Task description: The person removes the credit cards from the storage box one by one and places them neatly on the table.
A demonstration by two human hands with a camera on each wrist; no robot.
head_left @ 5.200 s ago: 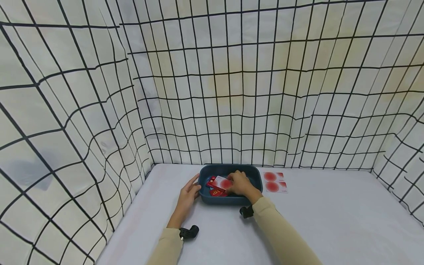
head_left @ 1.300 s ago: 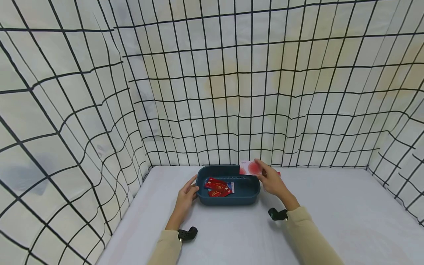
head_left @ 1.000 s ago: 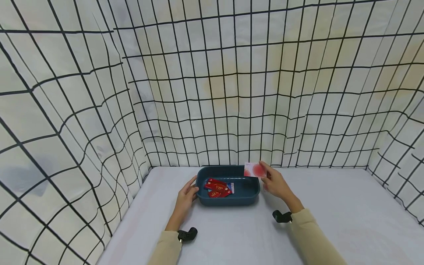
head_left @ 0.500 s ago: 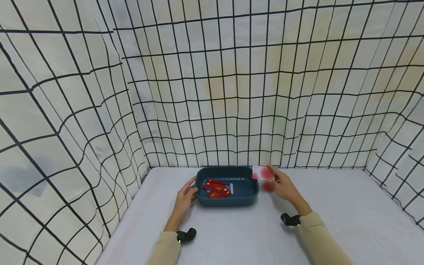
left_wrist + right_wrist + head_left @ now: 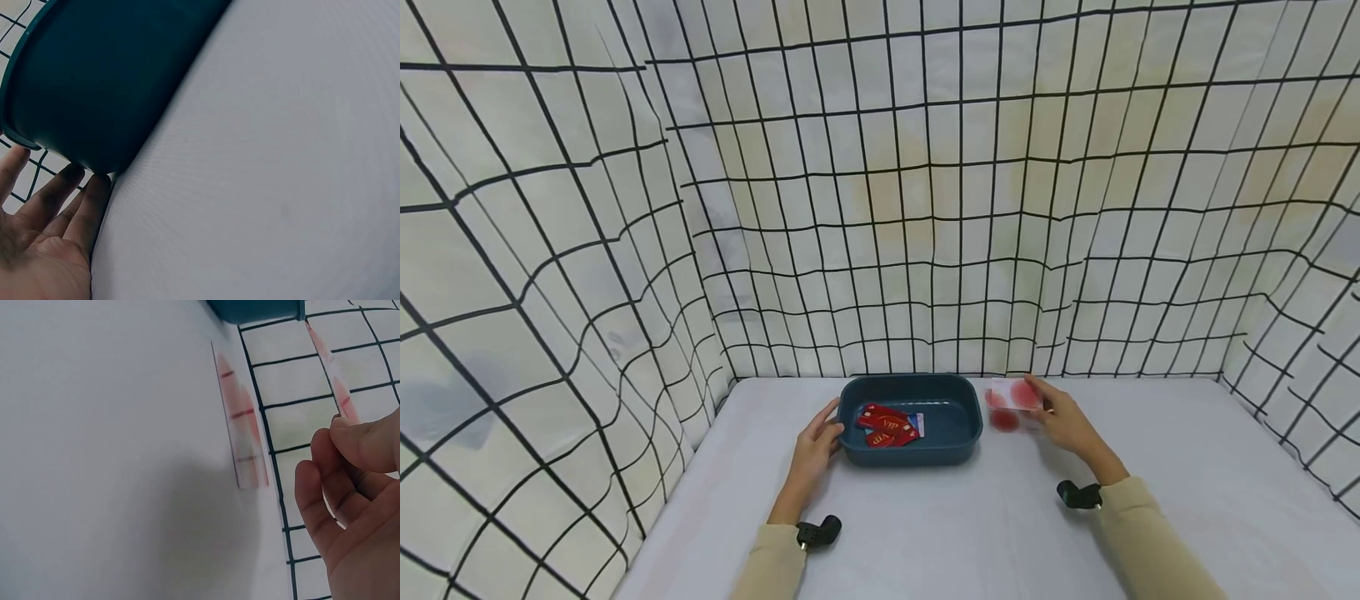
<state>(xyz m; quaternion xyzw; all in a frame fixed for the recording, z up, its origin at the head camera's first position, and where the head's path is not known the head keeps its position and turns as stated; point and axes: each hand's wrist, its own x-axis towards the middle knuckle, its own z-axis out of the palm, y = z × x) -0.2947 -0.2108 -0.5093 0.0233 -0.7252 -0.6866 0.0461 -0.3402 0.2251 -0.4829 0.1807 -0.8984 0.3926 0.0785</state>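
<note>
A dark teal tray (image 5: 958, 440) stands on the white table near the back wall, holding several red VIP cards (image 5: 886, 425). My left hand (image 5: 814, 446) rests with straight fingers (image 5: 75, 200) against the tray's left wall (image 5: 119, 81). My right hand (image 5: 1063, 423) is right of the tray and pinches a white card with a red circle (image 5: 1015, 393), held just above the table. In the right wrist view that card (image 5: 334, 378) is seen edge-on at my fingertips (image 5: 362, 444). More white red-circle cards (image 5: 1002, 417) lie flat on the table below it (image 5: 240, 425).
Grid-patterned white cloth walls (image 5: 880, 208) enclose the table on the left, back and right. The white tabletop (image 5: 940, 533) stretches toward me in front of the tray.
My right hand has lifted a white red-circle card out of the tray and carried it rightward and down over the cards lying on the table. My left hand has stayed at the tray.
</note>
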